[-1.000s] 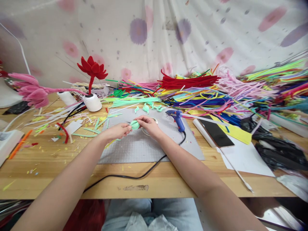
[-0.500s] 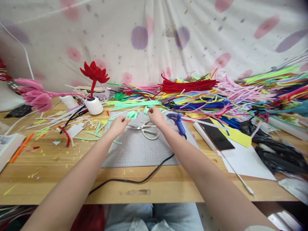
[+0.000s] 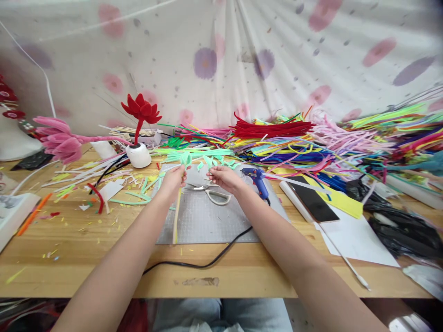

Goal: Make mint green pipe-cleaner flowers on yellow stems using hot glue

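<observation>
My left hand (image 3: pixel 176 180) is closed on a mint-green curled chenille-stem piece (image 3: pixel 186 159), which stands up above the fingers. From beneath the same hand a pale yellow strip (image 3: pixel 176 219) hangs down over the grey cutting mat (image 3: pixel 204 226). To its right, my right hand (image 3: pixel 224 178) has its fingertips pinched together; whatever lies between them is too small to make out. Small mint-green curled pieces (image 3: pixel 209 161) are just behind the right hand. Scissors (image 3: pixel 218 197) with pale handles lie on the mat between and below the hands.
A blue glue gun (image 3: pixel 259 180) rests right of the hands, its black cord (image 3: pixel 194 265) crossing the front. Farther right are a phone (image 3: pixel 313 199) and white paper (image 3: pixel 360 244). Bundled chenille stems (image 3: pixel 273 129) line the back. A red flower (image 3: pixel 141 109) stands in a white pot (image 3: pixel 138 156).
The mint-green piece in my left hand has turned upright, and the pale strip now shows below it. My right hand has come down slightly, toward me. The view has shifted a little.
</observation>
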`<state>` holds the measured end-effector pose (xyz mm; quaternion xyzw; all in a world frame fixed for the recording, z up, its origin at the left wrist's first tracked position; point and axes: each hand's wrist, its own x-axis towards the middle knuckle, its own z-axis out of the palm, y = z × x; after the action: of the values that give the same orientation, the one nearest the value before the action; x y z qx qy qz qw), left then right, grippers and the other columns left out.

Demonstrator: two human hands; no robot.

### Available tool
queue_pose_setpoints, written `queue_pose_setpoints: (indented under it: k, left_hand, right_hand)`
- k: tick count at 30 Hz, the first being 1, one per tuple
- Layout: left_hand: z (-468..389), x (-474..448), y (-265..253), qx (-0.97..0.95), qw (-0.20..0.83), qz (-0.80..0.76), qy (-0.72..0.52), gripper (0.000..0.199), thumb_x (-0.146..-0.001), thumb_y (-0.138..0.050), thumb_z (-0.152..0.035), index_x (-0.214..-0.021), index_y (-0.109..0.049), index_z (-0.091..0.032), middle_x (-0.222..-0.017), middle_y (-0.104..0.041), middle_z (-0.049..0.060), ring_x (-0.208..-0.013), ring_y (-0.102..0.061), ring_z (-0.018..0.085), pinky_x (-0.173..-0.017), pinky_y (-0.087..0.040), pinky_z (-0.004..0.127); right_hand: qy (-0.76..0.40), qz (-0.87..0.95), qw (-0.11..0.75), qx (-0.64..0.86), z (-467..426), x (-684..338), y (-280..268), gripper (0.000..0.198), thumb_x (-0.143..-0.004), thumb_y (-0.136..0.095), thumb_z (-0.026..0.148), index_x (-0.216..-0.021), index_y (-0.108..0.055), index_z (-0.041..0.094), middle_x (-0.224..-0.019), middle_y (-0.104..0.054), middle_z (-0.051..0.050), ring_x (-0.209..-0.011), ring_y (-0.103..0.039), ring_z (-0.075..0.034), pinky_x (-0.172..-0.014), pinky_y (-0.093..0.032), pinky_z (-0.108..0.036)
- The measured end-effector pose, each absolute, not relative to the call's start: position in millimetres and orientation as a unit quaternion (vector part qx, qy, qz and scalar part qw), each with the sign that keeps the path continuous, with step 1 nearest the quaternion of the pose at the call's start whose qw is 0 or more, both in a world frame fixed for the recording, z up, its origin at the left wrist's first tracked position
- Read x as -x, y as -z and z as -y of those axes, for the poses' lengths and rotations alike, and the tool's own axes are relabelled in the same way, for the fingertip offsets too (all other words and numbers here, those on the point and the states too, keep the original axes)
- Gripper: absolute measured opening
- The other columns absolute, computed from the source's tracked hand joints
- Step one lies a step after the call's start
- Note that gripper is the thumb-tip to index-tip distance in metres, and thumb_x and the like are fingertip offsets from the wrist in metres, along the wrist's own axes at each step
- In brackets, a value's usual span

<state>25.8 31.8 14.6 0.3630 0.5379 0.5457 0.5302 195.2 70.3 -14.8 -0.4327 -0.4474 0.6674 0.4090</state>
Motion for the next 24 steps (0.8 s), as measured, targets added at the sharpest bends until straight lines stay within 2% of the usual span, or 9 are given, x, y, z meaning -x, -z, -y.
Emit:
queue_pose_setpoints:
  k: [3,6,9,13,24]
  left_hand:
    - [-19.3,-43.6,-20.4,-0.278,0.592,-0.478,-0.586,0.013,-0.078,-0.055,-0.021,-0.079,-0.064,-0.012,-0.062,-0.053,0.000,-0.049,-0.046,0.005,-0.042,-0.032,0.016]
    - [-8.8,-60.1,-14.3,-0.228,0.661,-0.429,-0.572,0.015,-0.081,-0.051,-0.019,-0.082,-0.065,-0.014,-0.070,-0.060,0.001,-0.062,-0.056,0.007,-0.057,-0.043,0.018]
    - [-3.2,-68.4,-2.6,-0.233,0.689,-0.393,-0.563,0.013,-0.081,-0.052,-0.018,-0.078,-0.065,-0.016,-0.074,-0.064,0.001,-0.068,-0.058,0.009,-0.064,-0.044,0.021]
    - [-1.1,-66.8,8.7,-0.268,0.675,-0.368,-0.580,0.008,-0.076,-0.059,-0.020,-0.076,-0.065,-0.015,-0.077,-0.065,0.001,-0.069,-0.057,0.009,-0.068,-0.043,0.022]
    - [7.7,-60.1,17.9,-0.300,0.675,-0.344,-0.580,0.012,-0.073,-0.064,-0.028,-0.079,-0.065,-0.018,-0.088,-0.067,0.002,-0.081,-0.058,0.012,-0.071,-0.043,0.024]
  right_hand:
    - [-0.742,0.374,0.449,0.328,-47.7,-194.2,11.9,0.016,-0.066,-0.069,0.018,-0.066,-0.053,0.015,-0.064,-0.059,0.000,-0.052,-0.050,-0.005,-0.047,-0.037,-0.017]
    - [-0.729,0.366,0.487,0.312,-32.5,-190.3,9.0,0.021,-0.062,-0.073,0.025,-0.068,-0.055,0.015,-0.067,-0.060,0.001,-0.056,-0.051,-0.006,-0.048,-0.036,-0.018]
    - [-0.699,0.379,0.521,0.309,-23.4,-182.3,7.3,0.026,-0.058,-0.073,0.032,-0.068,-0.056,0.016,-0.063,-0.055,0.003,-0.057,-0.050,-0.007,-0.051,-0.036,-0.019]
    - [-0.663,0.375,0.543,0.353,-15.4,-168.0,9.8,0.029,-0.053,-0.074,0.035,-0.064,-0.055,0.016,-0.059,-0.053,0.004,-0.055,-0.046,-0.007,-0.052,-0.034,-0.021]
    - [-0.626,0.396,0.515,0.431,-4.0,-161.1,-0.9,0.027,-0.051,-0.072,0.033,-0.057,-0.052,0.016,-0.054,-0.051,0.004,-0.050,-0.044,-0.007,-0.049,-0.033,-0.022]
